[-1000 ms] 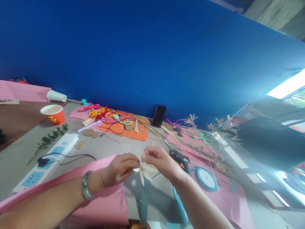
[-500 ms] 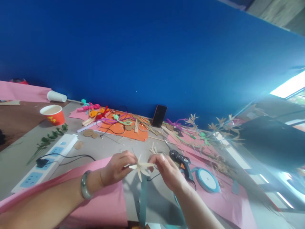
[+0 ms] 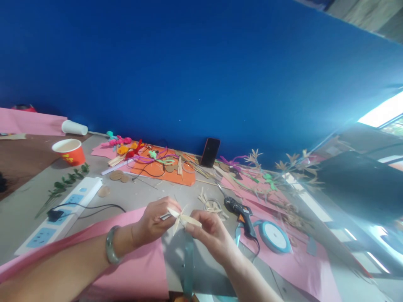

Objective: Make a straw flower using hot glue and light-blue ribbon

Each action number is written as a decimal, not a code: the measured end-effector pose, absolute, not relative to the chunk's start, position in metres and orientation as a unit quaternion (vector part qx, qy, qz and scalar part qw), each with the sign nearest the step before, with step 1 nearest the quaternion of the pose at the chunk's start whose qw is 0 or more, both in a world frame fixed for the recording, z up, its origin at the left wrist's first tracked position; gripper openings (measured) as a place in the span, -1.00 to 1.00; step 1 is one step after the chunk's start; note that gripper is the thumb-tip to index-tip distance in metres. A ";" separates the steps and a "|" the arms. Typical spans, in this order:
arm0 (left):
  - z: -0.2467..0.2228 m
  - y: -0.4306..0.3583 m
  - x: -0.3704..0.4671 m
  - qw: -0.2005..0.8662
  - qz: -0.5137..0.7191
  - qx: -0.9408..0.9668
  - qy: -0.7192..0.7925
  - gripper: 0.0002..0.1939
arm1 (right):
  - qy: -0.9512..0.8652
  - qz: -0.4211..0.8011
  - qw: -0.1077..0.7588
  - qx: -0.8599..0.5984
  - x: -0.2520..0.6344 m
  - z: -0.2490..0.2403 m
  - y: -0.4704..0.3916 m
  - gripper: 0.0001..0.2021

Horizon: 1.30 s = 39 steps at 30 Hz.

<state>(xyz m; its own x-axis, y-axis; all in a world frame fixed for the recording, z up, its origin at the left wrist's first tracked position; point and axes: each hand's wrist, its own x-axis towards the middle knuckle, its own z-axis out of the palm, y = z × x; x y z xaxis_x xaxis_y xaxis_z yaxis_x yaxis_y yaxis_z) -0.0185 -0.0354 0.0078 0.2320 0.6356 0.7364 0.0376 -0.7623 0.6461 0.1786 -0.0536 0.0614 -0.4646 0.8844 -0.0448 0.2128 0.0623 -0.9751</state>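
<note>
A pale flower of thin pointed petals [image 3: 179, 217] is between my two hands, above the grey table. My left hand [image 3: 161, 216], with a jade-like bangle on its wrist, is closed on the flower from the left side. From the right, my right hand [image 3: 208, 230] pinches one of its petals between thumb and fingers. Teal ribbon [image 3: 188, 264] hangs or lies just below the flower. Behind my right hand lies a small heap of pale strips [image 3: 212, 205] with a clear ring.
A black glue gun [image 3: 241, 214] and a ribbon roll [image 3: 274, 236] lie at right. A phone [image 3: 210, 152] leans on the blue wall. At left are a power strip [image 3: 67, 209], leafy sprig [image 3: 66, 184] and red cup [image 3: 69, 152]. Pink paper [image 3: 138, 268] covers the front left.
My right hand has moved slightly left and down onto a petal, uncovering the heap of strips. The flower has shifted left and turned.
</note>
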 end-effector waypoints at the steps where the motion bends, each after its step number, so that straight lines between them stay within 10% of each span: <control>1: 0.008 -0.035 -0.018 0.268 0.578 0.737 0.224 -0.94 | -0.664 0.541 0.307 -0.415 0.179 0.062 -0.054 -0.69; 27: 0.006 -0.038 -0.017 0.249 0.527 0.786 0.207 -0.91 | -0.697 0.470 0.284 -0.462 0.158 0.087 -0.035 -0.78; 39: 0.013 -0.024 -0.012 0.634 0.539 0.460 0.309 -0.68 | -0.691 0.438 0.332 -0.469 0.163 0.066 -0.034 -0.66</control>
